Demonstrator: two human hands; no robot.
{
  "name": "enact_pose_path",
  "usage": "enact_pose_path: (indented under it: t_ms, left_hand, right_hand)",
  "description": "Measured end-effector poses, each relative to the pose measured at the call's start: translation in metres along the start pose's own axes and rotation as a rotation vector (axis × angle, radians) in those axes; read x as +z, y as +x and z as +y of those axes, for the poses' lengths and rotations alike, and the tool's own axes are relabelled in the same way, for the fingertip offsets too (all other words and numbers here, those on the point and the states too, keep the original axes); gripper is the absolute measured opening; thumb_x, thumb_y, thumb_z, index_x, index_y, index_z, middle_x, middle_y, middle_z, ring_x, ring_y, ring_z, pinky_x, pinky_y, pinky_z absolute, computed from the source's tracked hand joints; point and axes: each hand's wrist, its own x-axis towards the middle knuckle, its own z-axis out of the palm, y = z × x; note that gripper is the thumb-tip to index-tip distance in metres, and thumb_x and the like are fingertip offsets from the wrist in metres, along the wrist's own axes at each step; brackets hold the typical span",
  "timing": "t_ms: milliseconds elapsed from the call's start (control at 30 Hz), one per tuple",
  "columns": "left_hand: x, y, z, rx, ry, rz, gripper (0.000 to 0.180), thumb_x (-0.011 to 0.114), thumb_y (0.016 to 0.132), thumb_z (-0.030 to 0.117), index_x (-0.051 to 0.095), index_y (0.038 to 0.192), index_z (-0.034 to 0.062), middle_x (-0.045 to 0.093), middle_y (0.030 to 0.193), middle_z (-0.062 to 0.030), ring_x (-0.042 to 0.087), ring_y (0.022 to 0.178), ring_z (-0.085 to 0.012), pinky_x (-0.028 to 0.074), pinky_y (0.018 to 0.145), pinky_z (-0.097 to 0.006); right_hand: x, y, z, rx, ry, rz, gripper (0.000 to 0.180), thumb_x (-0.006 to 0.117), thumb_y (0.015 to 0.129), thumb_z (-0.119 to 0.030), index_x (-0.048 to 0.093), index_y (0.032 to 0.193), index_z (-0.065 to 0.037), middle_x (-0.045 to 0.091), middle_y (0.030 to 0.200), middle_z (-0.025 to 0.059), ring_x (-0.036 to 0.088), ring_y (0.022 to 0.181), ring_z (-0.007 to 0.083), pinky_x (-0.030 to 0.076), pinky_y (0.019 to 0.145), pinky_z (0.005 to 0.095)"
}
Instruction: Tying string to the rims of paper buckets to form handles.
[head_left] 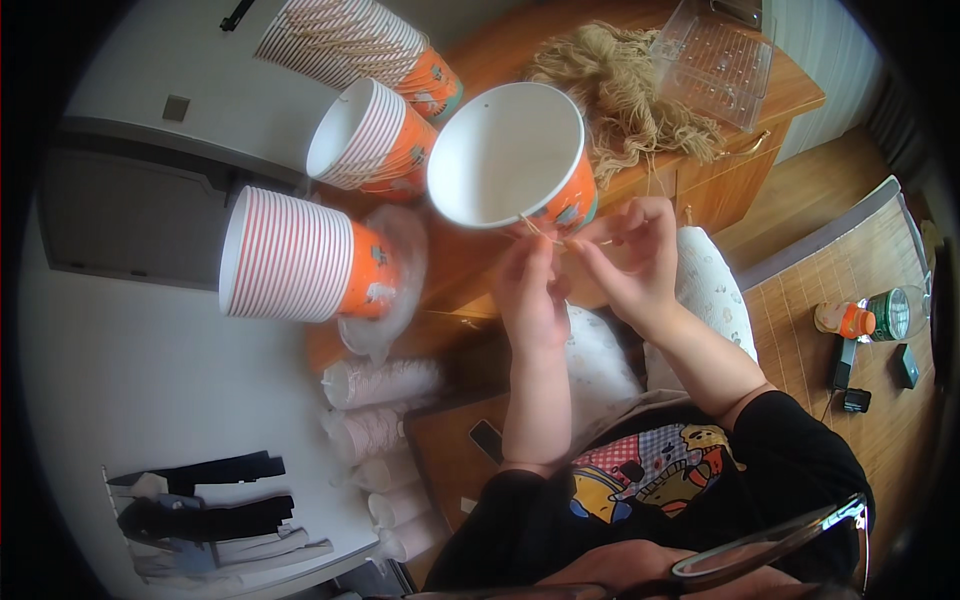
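Just in front of me a large paper bucket (pixel 505 150), white inside and orange outside, stands with its mouth tipped toward me. A thin tan cord (pixel 540 232) is attached at its near rim. My left hand (pixel 532 295) pinches this cord between thumb and fingers, close below the rim. To the right of it, my right hand (pixel 638 262) also pinches the cord, its fingers curled, with a loose end rising above them. Whether the cord is knotted there is too small to tell. A tangled bundle of tan cords (pixel 615 90) lies on the wooden cabinet behind the bucket.
Stacked buckets (pixel 290 255) stand at the left, a shorter stack (pixel 375 140) and a corded stack (pixel 350 50) beyond. A clear plastic tray (pixel 715 65) sits at the back right. Wrapped stacks (pixel 380 385) lie low left. Bottles (pixel 845 320) stand on the mat at right.
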Motion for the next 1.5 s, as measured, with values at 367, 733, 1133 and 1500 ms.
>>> enact_pose_path:
  t_ms: [367,733,1133,1500]
  left_hand:
    - [-0.001,0.003,-0.003,-0.027,-0.029,-0.088,0.019,0.060,0.097,0.026,0.064,0.099,0.0079,0.047,0.068,0.0076,0.040,0.057,-0.0008,0.027,0.042,-0.017]
    - [-0.005,0.002,-0.010,0.004,0.100,-0.025,0.017,0.072,0.090,0.020,0.066,0.095,0.0048,0.060,0.079,0.0033,0.046,0.062,-0.0023,0.030,0.051,-0.017]
    - [-0.019,0.004,-0.015,0.043,0.240,-0.005,0.025,0.072,0.091,0.021,0.066,0.098,-0.0016,0.063,0.093,-0.0014,0.056,0.084,-0.0076,0.044,0.074,-0.021]
    - [-0.008,0.001,0.002,-0.021,0.316,-0.057,0.023,0.070,0.092,0.019,0.068,0.100,-0.0018,0.063,0.092,0.0007,0.055,0.082,-0.0059,0.042,0.071,-0.020]
  right_hand:
    - [-0.006,0.002,-0.005,-0.043,-0.147,-0.093,0.036,0.071,0.086,-0.002,0.042,0.107,-0.004,0.067,0.102,0.0117,0.068,0.098,0.0195,0.048,0.081,0.0258]
    - [0.006,0.026,-0.030,0.052,-0.450,-0.217,0.037,0.076,0.079,-0.016,0.050,0.104,-0.008,0.071,0.092,0.0052,0.070,0.087,0.0190,0.041,0.083,0.0349]
    - [0.017,0.029,-0.039,0.176,-0.343,-0.203,0.034,0.071,0.081,-0.001,0.046,0.103,-0.006,0.070,0.091,0.0049,0.069,0.091,0.0134,0.046,0.073,0.0251]
    - [0.015,0.027,-0.028,0.094,-0.432,-0.184,0.035,0.071,0.080,0.001,0.041,0.096,-0.008,0.063,0.085,0.0017,0.060,0.082,0.0074,0.040,0.068,0.0224]
